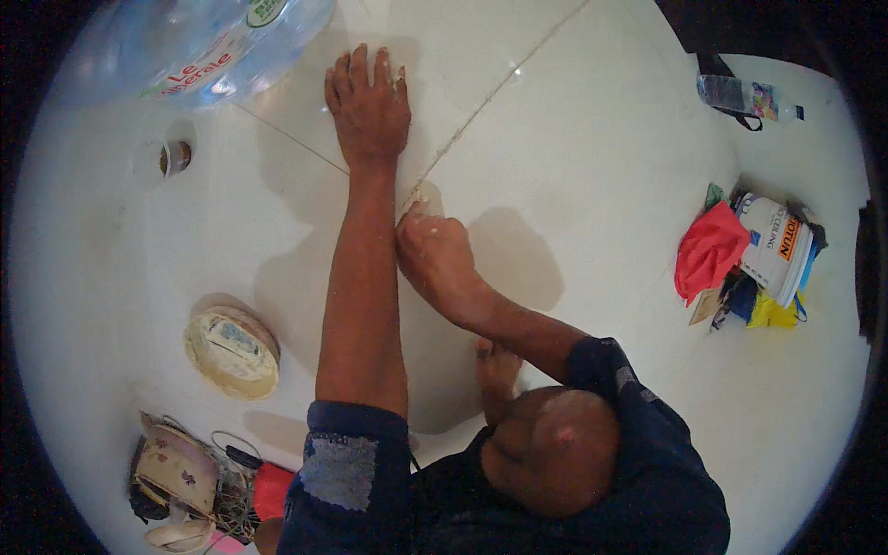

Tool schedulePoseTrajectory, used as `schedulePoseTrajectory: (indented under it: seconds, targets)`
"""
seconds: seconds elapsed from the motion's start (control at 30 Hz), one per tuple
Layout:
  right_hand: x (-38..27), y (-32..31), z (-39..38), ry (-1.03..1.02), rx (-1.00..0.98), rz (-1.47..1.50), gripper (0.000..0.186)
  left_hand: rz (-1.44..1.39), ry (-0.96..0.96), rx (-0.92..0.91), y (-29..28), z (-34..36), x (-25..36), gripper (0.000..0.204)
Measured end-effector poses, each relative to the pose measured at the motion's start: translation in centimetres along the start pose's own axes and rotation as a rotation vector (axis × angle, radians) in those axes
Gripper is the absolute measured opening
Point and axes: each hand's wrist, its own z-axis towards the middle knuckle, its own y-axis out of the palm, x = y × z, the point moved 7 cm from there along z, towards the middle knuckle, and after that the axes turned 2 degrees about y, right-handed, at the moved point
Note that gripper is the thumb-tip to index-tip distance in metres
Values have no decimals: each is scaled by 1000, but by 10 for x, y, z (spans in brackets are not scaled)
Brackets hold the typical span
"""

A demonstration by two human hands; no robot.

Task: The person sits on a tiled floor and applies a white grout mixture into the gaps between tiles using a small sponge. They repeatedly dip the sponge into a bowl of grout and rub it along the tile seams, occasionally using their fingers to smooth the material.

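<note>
My left hand point(372, 116) lies flat on the pale tiled floor point(592, 148), fingers spread, beside a joint line point(490, 97). My right hand point(437, 254) is closed, its fingertips down on that same joint. Whitish bits of paste point(419, 201) show at those fingertips; whether a small tool is in the fingers is hidden. Off-white smears mark both hands. To the left of my left forearm stands a round bowl point(264, 356) with cream-coloured paste point(217, 365) and a greyish flat piece inside it.
A cup with dark drink point(174, 159) stands left, below a big clear-blue water container point(213, 55). Right are a white paint bucket point(772, 245), red cloth point(710, 250) and a plastic bottle point(735, 92). A box with cords point(176, 472) sits lower left. My bent knee point(555, 453) is close by.
</note>
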Motion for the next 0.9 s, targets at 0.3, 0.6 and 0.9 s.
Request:
schedulePoseTrajectory:
  seconds: [0.3, 0.6, 0.9]
  targets:
    - [-93, 79, -100, -459, -379, 334, 12, -3, 57, -6, 0, 2, 6, 39]
    - [-22, -15, -48, -276, -641, 398, 19, -22, 29, -24, 4, -2, -1, 41]
    - [321, -15, -34, 527, 276, 189, 33, 4, 93, -54, 12, -5, -1, 39]
